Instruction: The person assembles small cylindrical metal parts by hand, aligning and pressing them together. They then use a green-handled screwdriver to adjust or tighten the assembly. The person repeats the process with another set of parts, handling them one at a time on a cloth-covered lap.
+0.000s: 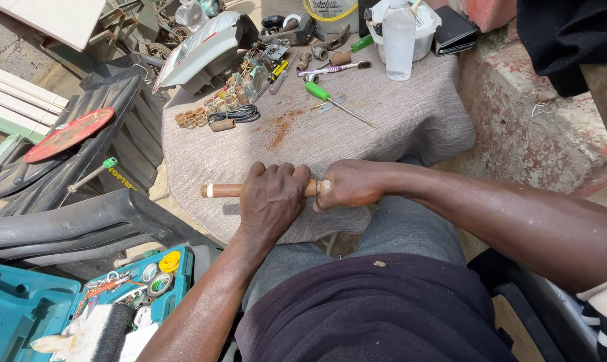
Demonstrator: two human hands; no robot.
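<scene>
Brown and cylindrical, a rod-like piece lies crosswise at the near edge of the work surface, held by both hands. The left hand is wrapped fully around its middle, fingers closed over the top, knuckles up; the hold looks firm, apparently to keep the piece from turning. The right hand is closed around the other end, touching the left hand's fingers, with a pale band of the rod just showing between the two. That end is hidden inside the fist, so what it carries cannot be told. Out past the left hand the rod runs free, with a light ring near its tip. The opposed grips suggest twisting or pulling one part against the other.

The surface is a small table covered in grey cloth, marked with a rust-coloured smear beyond the hands. Further beyond lie a green-handled screwdriver, a coil of black wire, a cluster of small brown rings and a clear plastic bottle. To the left-hand side stand dark plastic chairs, one bearing a red disc. Nearer the person on that side sits an open teal tool case with tape rolls. The setting appears to be an outdoor workshop, with a rough masonry wall on the right.
</scene>
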